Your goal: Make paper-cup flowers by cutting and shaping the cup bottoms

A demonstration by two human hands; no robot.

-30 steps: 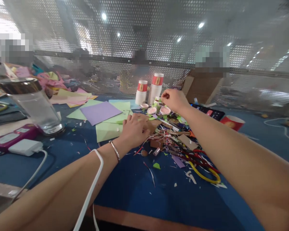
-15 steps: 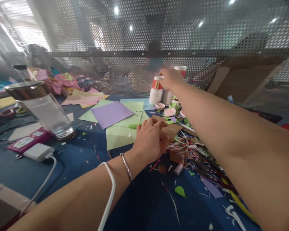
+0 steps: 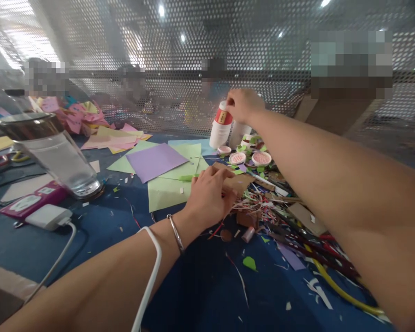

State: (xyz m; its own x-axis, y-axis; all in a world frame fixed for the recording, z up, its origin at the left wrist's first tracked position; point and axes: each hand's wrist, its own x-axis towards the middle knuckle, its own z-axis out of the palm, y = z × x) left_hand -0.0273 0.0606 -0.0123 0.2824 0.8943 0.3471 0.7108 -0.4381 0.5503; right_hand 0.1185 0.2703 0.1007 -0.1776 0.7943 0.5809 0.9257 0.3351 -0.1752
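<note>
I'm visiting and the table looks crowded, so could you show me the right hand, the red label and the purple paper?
Right hand (image 3: pixel 247 105): head view, back of the hand.
Red label (image 3: pixel 223 116): head view, middle of its front.
Purple paper (image 3: pixel 157 162): head view, middle of its upper face.

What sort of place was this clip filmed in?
Probably a craft room or shared workshop: coloured paper sheets and a heap of cut scraps lie on a blue tabletop, with a perforated screen behind.
</note>
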